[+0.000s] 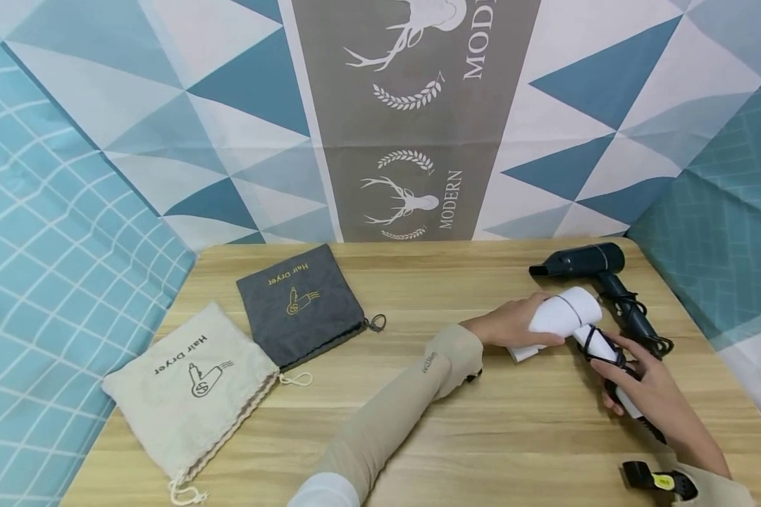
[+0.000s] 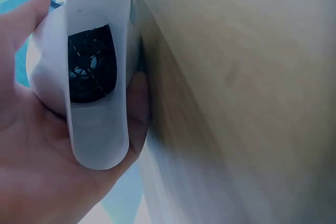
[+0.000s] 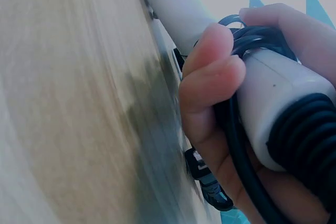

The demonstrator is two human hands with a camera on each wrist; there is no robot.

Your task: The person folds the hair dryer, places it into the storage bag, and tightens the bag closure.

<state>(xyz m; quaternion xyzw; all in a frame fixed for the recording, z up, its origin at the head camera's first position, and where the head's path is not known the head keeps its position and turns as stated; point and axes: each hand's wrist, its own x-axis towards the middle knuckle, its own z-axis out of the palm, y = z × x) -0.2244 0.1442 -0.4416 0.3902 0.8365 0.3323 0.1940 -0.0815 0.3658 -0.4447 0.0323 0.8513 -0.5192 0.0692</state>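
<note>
A white hair dryer [image 1: 564, 312] lies at the right of the table, a dark cord wound round its handle. The left hand [image 1: 521, 322] grips its barrel near the nozzle; in the left wrist view the flat nozzle [image 2: 100, 135] faces the camera, with thumb and fingers on either side. The right hand [image 1: 653, 387] holds the handle, and in the right wrist view its fingers [image 3: 205, 87] curl round the handle [image 3: 273, 87] and the cord [image 3: 239, 145]. Just behind is a dark hair dryer [image 1: 586, 260] with its cord bundled round the handle.
A dark grey drawstring pouch [image 1: 304, 303] and a cream drawstring pouch [image 1: 190, 380], both printed "Hair Dryer", lie on the left of the wooden table [image 1: 444, 282]. Patterned cloth [image 1: 418, 141] hangs along the back edge, with a blue checked sheet [image 1: 38, 282] on the left.
</note>
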